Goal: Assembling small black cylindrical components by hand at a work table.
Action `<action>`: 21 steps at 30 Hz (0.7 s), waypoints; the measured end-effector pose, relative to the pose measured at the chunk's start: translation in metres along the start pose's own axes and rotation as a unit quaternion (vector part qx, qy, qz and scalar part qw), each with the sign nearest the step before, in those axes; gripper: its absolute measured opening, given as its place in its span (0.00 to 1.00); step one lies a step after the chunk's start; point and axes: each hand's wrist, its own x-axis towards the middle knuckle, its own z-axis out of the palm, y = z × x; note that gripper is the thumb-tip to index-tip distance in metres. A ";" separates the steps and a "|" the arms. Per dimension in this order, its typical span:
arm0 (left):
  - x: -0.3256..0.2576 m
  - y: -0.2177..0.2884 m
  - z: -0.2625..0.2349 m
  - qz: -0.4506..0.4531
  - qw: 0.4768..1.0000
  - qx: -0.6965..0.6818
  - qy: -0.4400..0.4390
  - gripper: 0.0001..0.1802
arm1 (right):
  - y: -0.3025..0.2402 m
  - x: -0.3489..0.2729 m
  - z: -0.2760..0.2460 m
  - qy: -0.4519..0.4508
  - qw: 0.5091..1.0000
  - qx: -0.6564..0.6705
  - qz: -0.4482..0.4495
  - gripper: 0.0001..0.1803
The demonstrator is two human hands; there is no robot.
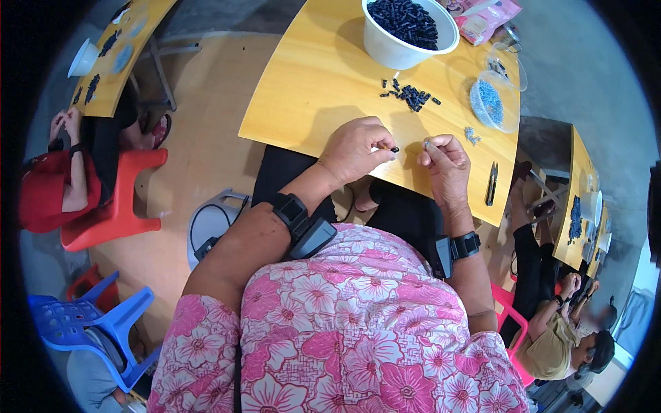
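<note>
Above the near edge of the yellow table point(303, 96), my left hand point(351, 150) pinches a small black cylindrical piece point(394, 149) whose dark end pokes out past the fingertips. My right hand point(446, 160) is closed a short way to its right, with a tiny pale blue-grey piece point(427, 143) between thumb and forefinger. The two pieces are apart. Beyond my hands lies a loose pile of black pieces point(415, 98). A few light blue bits point(471, 135) are scattered near my right hand, and thread snips point(492, 184) lie to its right.
A white tub point(382, 51) full of black pieces stands at the back. Right of it are a clear bowl point(475, 107) of light blue bits and a pink bag point(482, 22). People work at tables on both sides; a red stool point(124, 199) is to the left.
</note>
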 end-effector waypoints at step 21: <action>-0.001 0.000 0.001 0.027 0.998 0.050 0.014 0.06 | -0.001 -0.001 0.024 -0.067 0.933 -0.337 -0.104 0.17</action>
